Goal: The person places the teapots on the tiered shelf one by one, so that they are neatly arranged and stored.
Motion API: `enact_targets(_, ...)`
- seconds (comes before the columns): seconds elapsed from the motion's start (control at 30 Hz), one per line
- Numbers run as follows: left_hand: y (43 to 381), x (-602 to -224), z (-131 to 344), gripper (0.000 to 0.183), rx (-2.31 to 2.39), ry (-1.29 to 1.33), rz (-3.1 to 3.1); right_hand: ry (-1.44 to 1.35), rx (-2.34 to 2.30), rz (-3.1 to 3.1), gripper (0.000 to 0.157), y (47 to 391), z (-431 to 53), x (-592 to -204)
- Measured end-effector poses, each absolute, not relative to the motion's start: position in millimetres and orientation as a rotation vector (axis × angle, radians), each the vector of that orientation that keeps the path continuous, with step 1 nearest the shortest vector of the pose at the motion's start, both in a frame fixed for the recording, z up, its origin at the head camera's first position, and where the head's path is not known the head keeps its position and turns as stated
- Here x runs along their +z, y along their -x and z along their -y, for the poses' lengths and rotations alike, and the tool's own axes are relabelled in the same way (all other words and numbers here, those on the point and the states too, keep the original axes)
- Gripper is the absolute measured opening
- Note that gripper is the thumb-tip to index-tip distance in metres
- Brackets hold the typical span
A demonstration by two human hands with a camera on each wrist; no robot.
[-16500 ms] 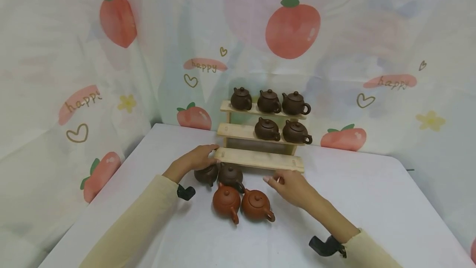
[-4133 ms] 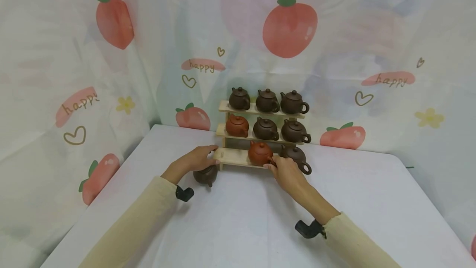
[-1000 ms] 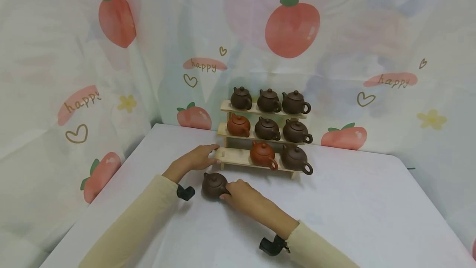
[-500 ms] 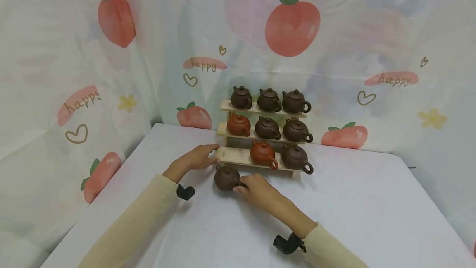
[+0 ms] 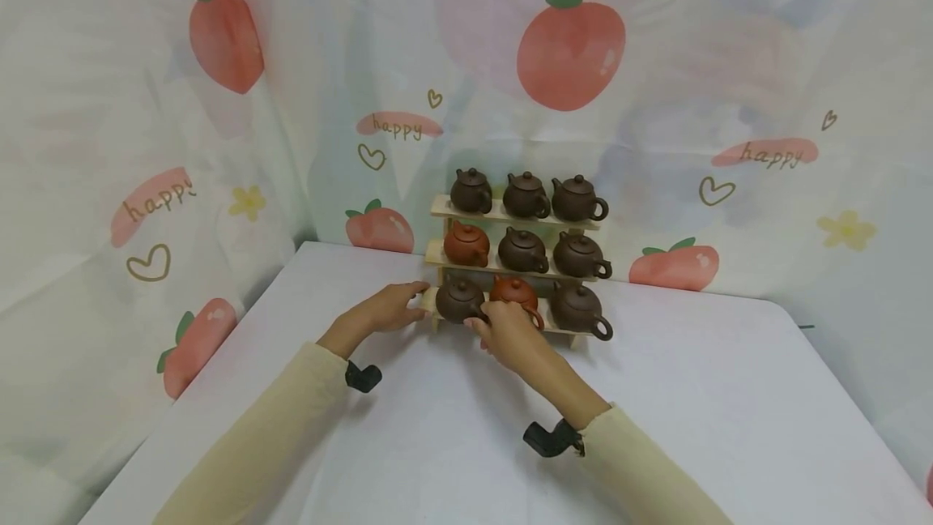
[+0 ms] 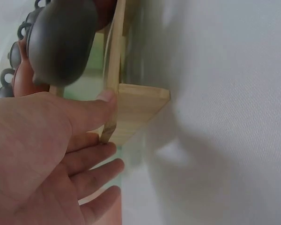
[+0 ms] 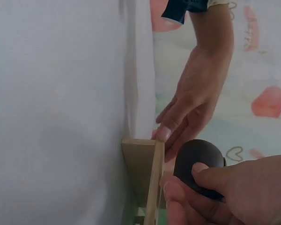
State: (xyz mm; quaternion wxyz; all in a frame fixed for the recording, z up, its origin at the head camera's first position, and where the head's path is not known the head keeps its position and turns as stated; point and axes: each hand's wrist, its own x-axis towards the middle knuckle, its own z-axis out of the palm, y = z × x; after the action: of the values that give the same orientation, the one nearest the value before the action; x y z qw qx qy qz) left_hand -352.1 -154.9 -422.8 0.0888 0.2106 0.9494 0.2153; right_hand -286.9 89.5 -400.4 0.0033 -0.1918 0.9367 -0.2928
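My right hand [image 5: 513, 339] pinches the handle side of a dark brown teapot [image 5: 457, 300] close over the left part of the bottom shelf. In the left wrist view a narrow gap shows between this teapot [image 6: 61, 44] and the shelf board. The three-tier wooden display stand [image 5: 430, 300] has its bottom shelf's left end in my left hand [image 5: 385, 309], thumb on top and a finger beneath. Beside the held teapot sit a reddish-brown teapot [image 5: 513, 290], partly behind my right hand, and another dark teapot [image 5: 576, 308] at the right end.
Another reddish-brown teapot [image 5: 466, 243] and two dark ones stand on the middle shelf. Three dark teapots, one at the centre [image 5: 526, 195], line the top shelf. A white cloth [image 5: 437, 444] covers the table, and a fruit-print curtain [image 5: 656, 63] hangs behind.
Earlier teapots from the tablecloth now stand on the two lower shelves. Within the last second my right hand has lifted the last dark teapot up to the bottom shelf. My left hand keeps its place.
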Motion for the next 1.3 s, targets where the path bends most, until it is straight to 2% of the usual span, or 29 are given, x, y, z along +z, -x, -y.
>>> enact_targets(0.87, 347.5, -421.3, 151.2, 0.062, 0.674, -0.642, -2.812, 0.440, -0.856, -3.001, 0.024, 298.7, -77.0, -404.8)
enact_targets(1.3, 347.6, -427.9, 152.5, 0.067, 0.725, -0.572, -2.780, 0.455, -0.794, -3.072, 0.034, 297.2, -79.3, -410.7)
